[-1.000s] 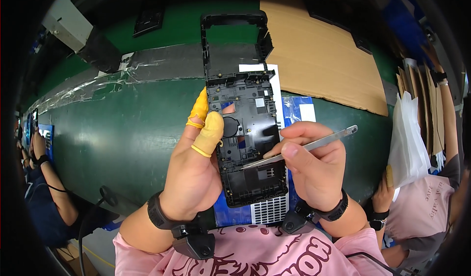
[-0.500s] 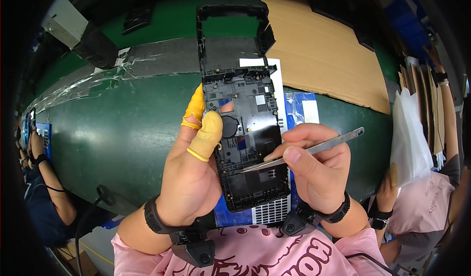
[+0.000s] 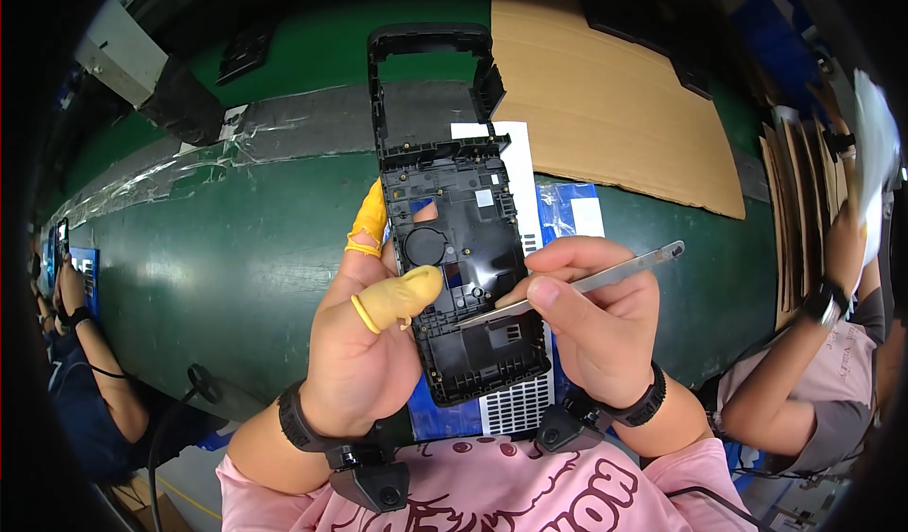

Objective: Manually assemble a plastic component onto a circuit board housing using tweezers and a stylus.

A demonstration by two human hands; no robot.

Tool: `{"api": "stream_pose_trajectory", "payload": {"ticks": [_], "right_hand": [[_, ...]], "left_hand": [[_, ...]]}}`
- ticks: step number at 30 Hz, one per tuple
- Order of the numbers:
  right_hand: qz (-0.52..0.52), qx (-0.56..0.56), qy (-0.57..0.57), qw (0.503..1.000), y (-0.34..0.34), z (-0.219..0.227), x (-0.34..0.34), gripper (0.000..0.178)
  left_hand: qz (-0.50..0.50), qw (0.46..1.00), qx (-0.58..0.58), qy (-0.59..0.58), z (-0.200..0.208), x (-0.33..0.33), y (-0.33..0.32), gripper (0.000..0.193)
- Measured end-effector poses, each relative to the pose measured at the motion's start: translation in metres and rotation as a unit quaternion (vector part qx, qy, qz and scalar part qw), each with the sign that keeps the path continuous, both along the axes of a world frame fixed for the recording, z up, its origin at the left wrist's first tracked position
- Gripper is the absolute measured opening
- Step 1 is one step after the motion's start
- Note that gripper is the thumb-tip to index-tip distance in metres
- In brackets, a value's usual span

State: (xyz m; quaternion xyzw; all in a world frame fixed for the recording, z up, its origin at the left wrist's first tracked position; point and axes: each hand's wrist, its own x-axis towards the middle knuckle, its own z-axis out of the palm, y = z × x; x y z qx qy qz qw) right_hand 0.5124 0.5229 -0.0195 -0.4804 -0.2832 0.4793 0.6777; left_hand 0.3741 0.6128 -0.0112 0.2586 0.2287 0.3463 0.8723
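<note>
A long black plastic housing [image 3: 463,201], with an open frame at its far end and ribs and small brass inserts inside, is held up in front of me. My left hand [image 3: 364,362] grips its left edge, with yellow finger cots on the thumb and a finger; the thumb lies over the inner face. In my right hand [image 3: 605,324] are metal tweezers [image 3: 615,275], pinched between thumb and fingers. Their tip points left and rests at or just over the lower inner part of the housing; contact cannot be made out for sure.
Beneath the housing lie a blue tray [image 3: 440,418] and a white sheet [image 3: 517,163] on the green table [image 3: 236,267]. A cardboard sheet [image 3: 624,106] covers the far right. Cardboard dividers [image 3: 790,220] stand at right, beside a person's arm [image 3: 780,362]; another person's arm [image 3: 99,362] is at left.
The housing has shifted slightly left in view. My left thumb has moved down and inward over it, and the tweezers moved with it. At right, the person has lifted a translucent white bag.
</note>
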Motion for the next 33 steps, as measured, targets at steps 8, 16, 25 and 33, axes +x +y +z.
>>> {"api": "stream_pose_trajectory", "payload": {"ticks": [8, 16, 25, 33], "right_hand": [[-0.001, -0.017, -0.001, 1.0, 0.0, 0.002, 0.001, 0.017], [-0.131, 0.038, 0.005, 0.991, 0.005, 0.023, 0.032, 0.022], [-0.119, -0.052, -0.055, 0.99, 0.002, -0.033, 0.052, 0.014], [-0.096, -0.076, -0.087, 0.989, 0.002, -0.034, 0.055, 0.014]], "left_hand": [[-0.012, 0.998, 0.046, 0.037, -0.001, 0.001, -0.006, 0.084], [0.062, 0.984, 0.135, 0.097, -0.001, -0.006, 0.003, 0.095], [0.119, 0.986, 0.091, 0.069, -0.002, -0.009, 0.015, 0.046], [0.127, 0.988, 0.048, 0.077, -0.007, -0.001, 0.013, 0.041]]}}
